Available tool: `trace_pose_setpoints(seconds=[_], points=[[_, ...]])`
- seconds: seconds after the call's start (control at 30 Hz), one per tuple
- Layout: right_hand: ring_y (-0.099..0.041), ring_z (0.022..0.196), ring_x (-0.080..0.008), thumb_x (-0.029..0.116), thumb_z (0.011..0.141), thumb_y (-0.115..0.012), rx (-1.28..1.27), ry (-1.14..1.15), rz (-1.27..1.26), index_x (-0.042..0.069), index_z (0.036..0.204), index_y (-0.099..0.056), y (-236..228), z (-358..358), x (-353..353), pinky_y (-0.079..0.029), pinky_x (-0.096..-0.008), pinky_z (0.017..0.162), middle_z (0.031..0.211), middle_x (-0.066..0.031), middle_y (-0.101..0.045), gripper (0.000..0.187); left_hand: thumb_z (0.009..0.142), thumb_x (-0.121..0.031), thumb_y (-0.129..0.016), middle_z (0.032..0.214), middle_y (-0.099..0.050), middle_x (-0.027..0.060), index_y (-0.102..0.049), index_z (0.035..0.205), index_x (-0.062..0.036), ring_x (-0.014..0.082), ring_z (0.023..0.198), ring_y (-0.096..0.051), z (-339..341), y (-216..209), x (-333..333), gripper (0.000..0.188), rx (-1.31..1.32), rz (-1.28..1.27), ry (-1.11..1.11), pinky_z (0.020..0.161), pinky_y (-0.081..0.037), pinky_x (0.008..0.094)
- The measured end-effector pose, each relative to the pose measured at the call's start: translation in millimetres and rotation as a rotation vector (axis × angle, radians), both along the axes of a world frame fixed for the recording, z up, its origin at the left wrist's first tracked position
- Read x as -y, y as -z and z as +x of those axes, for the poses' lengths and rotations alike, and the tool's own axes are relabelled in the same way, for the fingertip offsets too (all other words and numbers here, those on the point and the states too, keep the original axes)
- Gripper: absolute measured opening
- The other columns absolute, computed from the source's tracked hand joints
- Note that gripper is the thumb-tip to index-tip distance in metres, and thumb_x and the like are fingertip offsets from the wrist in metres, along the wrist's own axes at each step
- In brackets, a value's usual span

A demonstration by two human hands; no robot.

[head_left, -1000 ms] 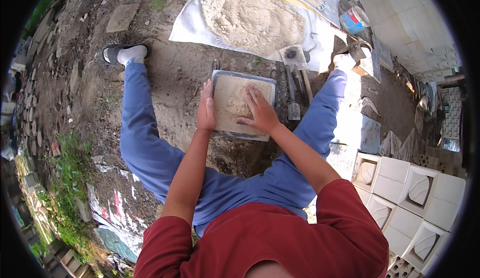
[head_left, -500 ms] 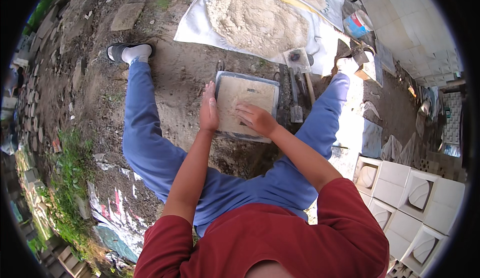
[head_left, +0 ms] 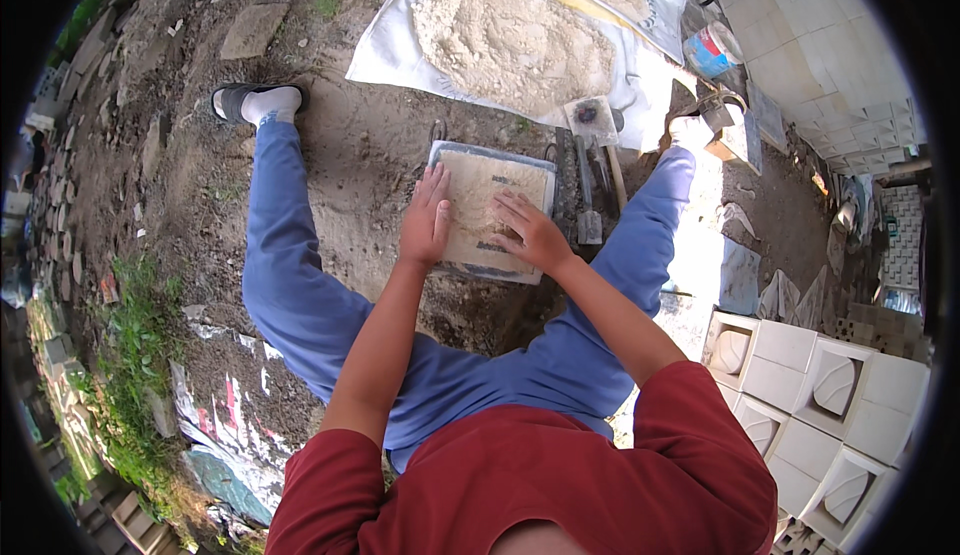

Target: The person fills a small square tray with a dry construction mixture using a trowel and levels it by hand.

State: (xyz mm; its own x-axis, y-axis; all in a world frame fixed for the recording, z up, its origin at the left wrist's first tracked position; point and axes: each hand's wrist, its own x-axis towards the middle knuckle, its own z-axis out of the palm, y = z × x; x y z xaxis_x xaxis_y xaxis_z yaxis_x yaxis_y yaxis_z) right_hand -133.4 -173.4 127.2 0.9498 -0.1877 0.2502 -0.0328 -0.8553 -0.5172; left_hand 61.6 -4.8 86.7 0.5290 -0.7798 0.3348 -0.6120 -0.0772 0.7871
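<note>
A square, dark-rimmed mould (head_left: 549,183) lies on the ground between my legs, filled with pale, sandy powder (head_left: 470,217). Two small dark slots show through the powder, one toward the far side and one toward the near side. My left hand (head_left: 428,217) rests along the mould's left edge, fingers stretched out and pointing away from me. Lying flat on the powder, right of the middle, is my right hand (head_left: 532,233), its fingers spread. Neither hand grips anything.
Beyond the mould, a white sheet (head_left: 390,50) bears a heap of pale powder (head_left: 515,45). Trowel-like tools (head_left: 588,217) lie right of the mould, near a small square plate (head_left: 592,120). A bucket (head_left: 712,50) stands far right. Patterned white blocks (head_left: 835,380) are stacked at lower right.
My right hand has shifted slightly right and its fingers have spread. My left hand has tilted inward over the mould's left edge. More of the near dark slot shows.
</note>
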Motion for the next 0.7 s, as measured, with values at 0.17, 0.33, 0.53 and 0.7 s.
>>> trace_pose_setpoints(seconds=[0.17,0.33,0.53,0.7], points=[[-0.045,0.148,-0.0363,0.029,0.097,-0.072,-0.062,0.012,-0.025,0.002,0.146,-0.056,7.8,-13.2,-8.7,-0.034,-0.0503,0.125,0.156,-0.0175,-0.052,0.059,0.111,-0.031,-0.037,0.167,-0.039,0.0206,-0.046,0.158,-0.0020,0.0405,0.157,-0.030,0.2,-4.2,0.1,0.056,0.120,0.073,0.047,0.129,-0.022,0.0508],[-0.036,0.154,-0.0369,0.042,0.098,-0.070,-0.070,0.169,-0.055,-0.003,0.156,-0.042,6.6,-22.8,-16.2,-0.028,-0.0507,0.128,0.163,-0.0220,-0.042,0.079,0.110,-0.032,-0.038,0.169,-0.036,0.0193,-0.041,0.160,-0.0009,0.0395,0.158,-0.028,-21.3,-12.1,-1.4,0.059,0.186,0.167,0.202,0.130,-0.019,0.0513],[-0.027,0.158,-0.0369,0.055,0.100,-0.061,-0.187,0.268,-0.238,-0.009,0.158,-0.034,10.4,9.7,-26.0,-0.019,-0.0507,0.131,0.166,-0.0240,-0.036,0.091,0.112,-0.041,-0.027,0.171,-0.031,0.0214,-0.035,0.163,-0.0006,0.0394,0.160,-0.023,-26.6,-18.7,0.6,0.065,-0.052,-0.017,0.104,0.131,-0.014,0.0504],[-0.044,0.149,-0.0331,0.038,0.099,-0.068,-0.061,-0.135,-0.156,0.004,0.149,-0.053,17.5,39.5,-23.4,-0.032,-0.0501,0.127,0.160,-0.0164,-0.048,0.063,0.113,-0.041,-0.024,0.171,-0.030,0.0214,-0.038,0.162,-0.0002,0.0400,0.161,-0.021,-2.6,-9.4,-5.8,0.065,-0.081,-0.124,-0.126,0.131,-0.013,0.0489]])
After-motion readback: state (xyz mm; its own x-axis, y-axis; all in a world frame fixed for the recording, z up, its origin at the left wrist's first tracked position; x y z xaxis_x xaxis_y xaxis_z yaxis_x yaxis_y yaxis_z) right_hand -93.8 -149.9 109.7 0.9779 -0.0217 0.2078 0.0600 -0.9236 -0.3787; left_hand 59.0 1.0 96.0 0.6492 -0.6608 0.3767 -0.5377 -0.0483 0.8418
